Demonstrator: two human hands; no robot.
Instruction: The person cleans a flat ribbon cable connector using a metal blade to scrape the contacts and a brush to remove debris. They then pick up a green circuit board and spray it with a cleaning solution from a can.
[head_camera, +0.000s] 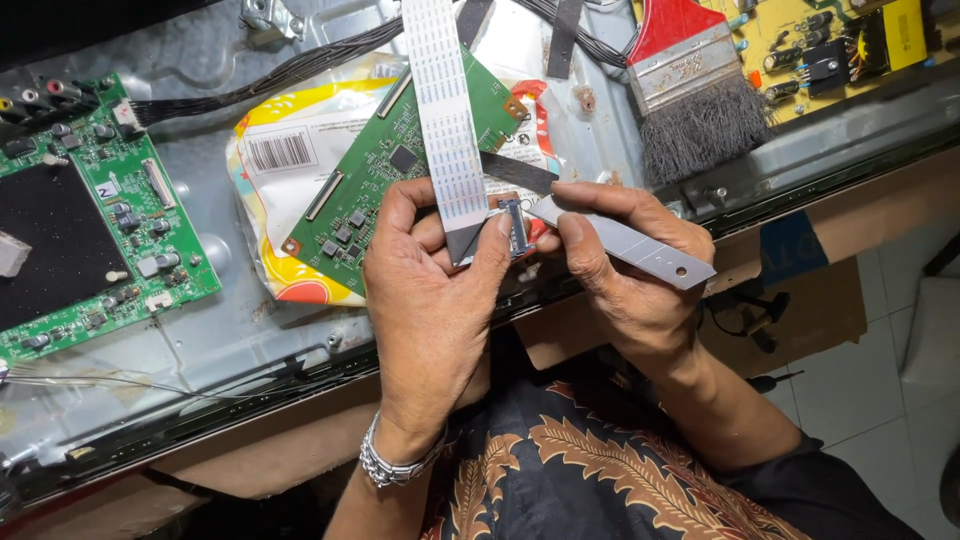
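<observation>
I see the ribbon (445, 120), a flat white cable with fine stripes, running down from the top edge to the left hand (430, 300). That hand's thumb and fingers are closed on the ribbon's dark lower end, with the thumb tip pressing just beside a small black connector (515, 225). The right hand (625, 275) is closed around a blade (625, 245), a bare silver snap-off strip; its tip lies against the connector between the two thumbs, and its far end, with a small hole, sticks out past the right fingers. A metal bracelet (395, 465) sits on the left wrist.

Just behind the left fingers lies a small green board (400, 165), tilted, partly under the ribbon. It rests on a crinkled bag (290, 170), white with yellow and red edges; a white label with a black barcode sits on the bag's upper left, well left of my fingers. A black strip (515, 172) crosses from the board toward the right thumb.

Far left of the hands is a larger green board (90, 220) with a dark square centre and a small white tag. Above the right hand lies a brush (690, 85) with a red handle, metal band and dark bristles. Beyond it is a yellow board (850, 45). Everything rests on a grey metal panel (220, 330).
</observation>
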